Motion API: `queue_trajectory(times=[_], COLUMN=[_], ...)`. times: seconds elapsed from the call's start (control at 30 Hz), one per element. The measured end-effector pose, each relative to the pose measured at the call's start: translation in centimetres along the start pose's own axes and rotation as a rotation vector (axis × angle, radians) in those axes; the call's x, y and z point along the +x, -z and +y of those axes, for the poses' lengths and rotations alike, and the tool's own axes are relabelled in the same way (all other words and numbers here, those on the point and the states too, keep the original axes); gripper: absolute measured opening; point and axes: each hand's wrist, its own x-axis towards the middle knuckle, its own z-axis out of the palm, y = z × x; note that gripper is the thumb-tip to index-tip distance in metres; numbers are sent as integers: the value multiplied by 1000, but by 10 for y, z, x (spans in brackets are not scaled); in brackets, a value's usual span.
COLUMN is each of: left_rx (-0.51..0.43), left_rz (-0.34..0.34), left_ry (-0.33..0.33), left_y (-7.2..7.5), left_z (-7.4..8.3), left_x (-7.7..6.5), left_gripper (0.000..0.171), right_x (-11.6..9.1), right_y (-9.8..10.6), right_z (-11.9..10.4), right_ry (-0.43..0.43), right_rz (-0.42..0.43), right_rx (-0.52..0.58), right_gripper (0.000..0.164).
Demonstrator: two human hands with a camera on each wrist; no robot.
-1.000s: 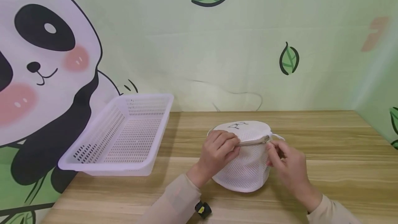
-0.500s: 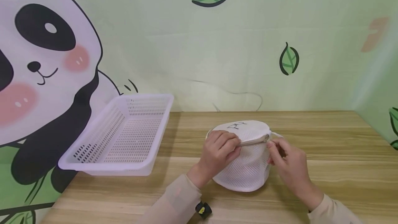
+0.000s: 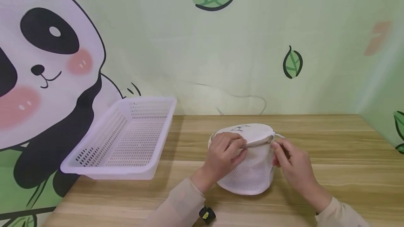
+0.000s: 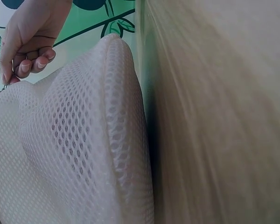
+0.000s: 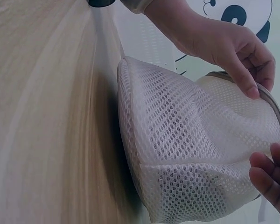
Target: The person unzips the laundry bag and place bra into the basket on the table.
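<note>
A white mesh laundry bag [image 3: 246, 176], drum-shaped with a small line drawing on its lid, stands upright on the table. My left hand [image 3: 222, 155] grips its upper edge at the left front, thumb below the zipper [image 3: 257, 144] and fingers over the lid. At the right end of that grey zipper, my right hand [image 3: 295, 165] pinches the small zipper pull, which its fingertips mostly hide. In the left wrist view the right hand [image 4: 35, 42] shows with curled fingers at the bag's rim. The right wrist view has the left thumb [image 5: 245, 79] pressing beside the zipper tape.
A white perforated plastic basket [image 3: 148, 171] stands on the left of the wooden table [image 3: 353, 171]. Near the left sleeve lies a small black object [image 3: 207, 215] with a yellow mark. A green backdrop [image 3: 252, 45] with a panda and leaves rises behind.
The head view has tilted slightly upward, so the scene sits a little lower. Both hands keep their hold at the bag's rim, with hardly any shift.
</note>
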Motion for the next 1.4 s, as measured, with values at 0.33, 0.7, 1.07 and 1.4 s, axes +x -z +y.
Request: queue_trajectory(times=[0.33, 0.7, 1.07, 1.4], left_rx=[-6, -28, -74, -54], left_rz=[-30, -82, -163, -231], left_ry=[13, 15, 72, 180], left_y=[0, 13, 29, 38], left_z=[-2, -11, -29, -46], left_x=[1, -1, -7, -21], left_gripper=[30, 50, 58, 59], right_x=[3, 6, 8, 5], right_y=[7, 18, 22, 25], right_z=[5, 14, 20, 29], right_ry=[-35, -25, -43, -17], right_rz=[-72, -116, -147, -137], right_rx=[-4, -82, -110, -100], right_gripper=[9, 13, 16, 14])
